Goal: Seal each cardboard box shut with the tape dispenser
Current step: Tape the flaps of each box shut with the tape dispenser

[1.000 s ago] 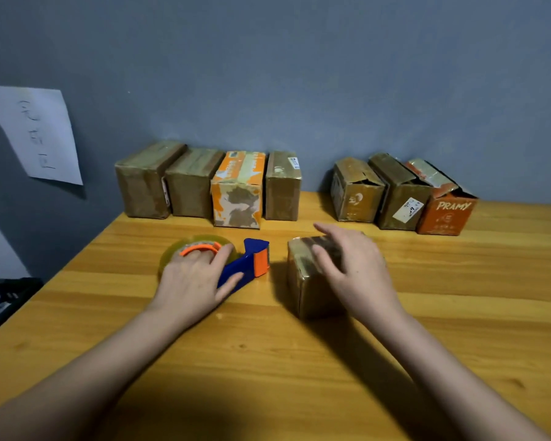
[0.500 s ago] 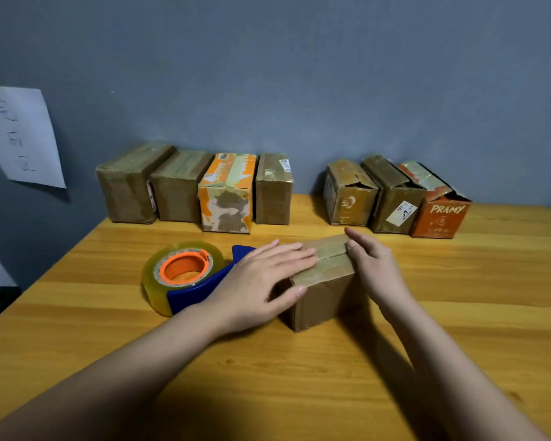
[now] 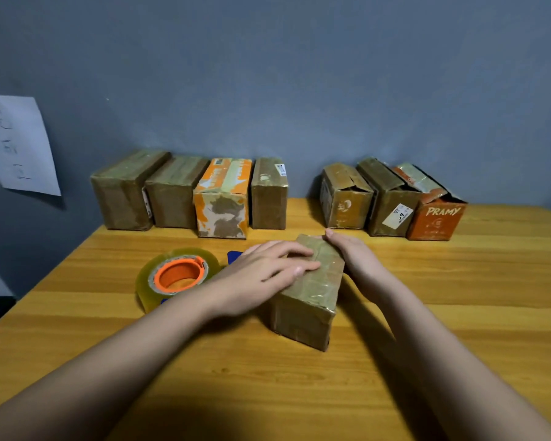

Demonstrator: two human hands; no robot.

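A small brown cardboard box (image 3: 312, 291) with shiny tape along its top lies on the wooden table (image 3: 427, 313), one corner turned toward me. My left hand (image 3: 261, 275) lies flat on the box's top with straight fingers. My right hand (image 3: 353, 259) presses against the box's far right side, fingers extended along it. The tape dispenser (image 3: 177, 276), blue with an orange hub and a clear tape roll, lies on the table just left of my left hand, untouched.
Several taped boxes (image 3: 172, 192) stand in a row at the back left against the grey wall. Three boxes with loose flaps (image 3: 392, 198), one orange, stand at the back right. A paper sheet (image 3: 16, 144) hangs on the wall at left.
My left hand left the tape dispenser and came to rest on the box's top. The box has been turned so that a corner points toward me. My right hand shifted to its far side.
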